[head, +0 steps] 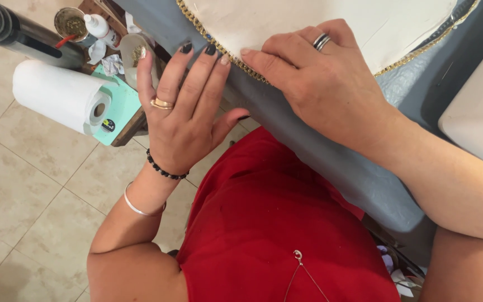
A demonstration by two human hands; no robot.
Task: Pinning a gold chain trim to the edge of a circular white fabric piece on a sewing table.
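Work piece: round cream fabric panel (331, 22) lying on a grey padded board (308, 145), edged with a gold bead-and-chain trim (240, 66) that follows the curved rim. Trim sits at the near-left edge of the panel, directly under both sets of fingertips.

Right hand (320, 84): flat, palm down, fingers together, spread over the fabric with the tips touching the trim. Grips nothing, just presses. 2 rings on 1 finger.

Left hand (183, 112): open, fingers extended and slightly fanned, dark-painted tips resting on the board edge just beside the trim. Nothing is grasped. Gold ring, black bead bracelet, silver bangle at the wrist.

Off to the left: white paper towel roll (57, 95) on a mint-green tray (121, 106), small white squeeze bottle (97, 25), open round tin of gold bits (71, 23), dark cylinder (12, 31). All well apart from the hands.

My read on doing this step well:
- Keep the right palm flat so the fabric doesn't creep or pucker while the trim is pressed.
- Press with the pads, not the nails, and work along the curve in short sections.
- Left fingertips should butt the trim against the rim from outside so it tracks the arc.
- If adhesive is involved (cannot tell from here), hold each section steady and keep fingers clear of squeeze-out.
- Check for gaps between trim and fabric edge.
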